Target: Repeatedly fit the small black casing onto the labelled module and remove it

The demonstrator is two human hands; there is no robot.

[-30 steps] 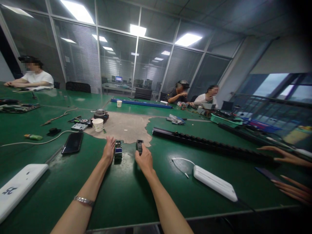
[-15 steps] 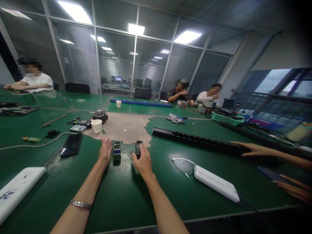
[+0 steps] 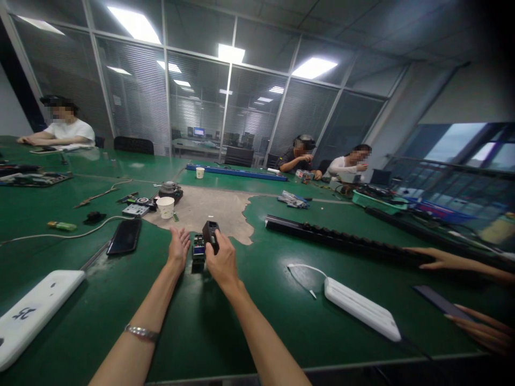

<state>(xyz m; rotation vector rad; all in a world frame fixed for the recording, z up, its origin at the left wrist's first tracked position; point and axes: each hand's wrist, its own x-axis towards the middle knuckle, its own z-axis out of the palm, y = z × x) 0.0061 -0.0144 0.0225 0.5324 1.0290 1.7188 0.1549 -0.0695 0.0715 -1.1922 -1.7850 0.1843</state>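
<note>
Between my hands, a small electronic module (image 3: 198, 251) with a bluish-purple face and exposed circuitry stands on the green table (image 3: 173, 327). My right hand (image 3: 222, 260) grips a black box-shaped housing (image 3: 211, 236), tilted and raised just to the right of the module. The housing's upper end looks open, though its inside is too dark to make out. My left hand (image 3: 178, 247) rests at the module's left side with fingers stretched out and holds nothing. Whether its fingertips touch the module I cannot tell.
Left of me lie a black phone (image 3: 124, 236) and a white power bank (image 3: 36, 313) marked 25. A paper cup (image 3: 165, 207) stands beyond. Rightward are a white power bank with cable (image 3: 360, 308), a long black rail (image 3: 333, 237) and another person's hand (image 3: 446, 260).
My right hand has lifted the black housing and brought it leftward, close to the module. My left hand stays beside the module, and the whole view has shifted slightly.
</note>
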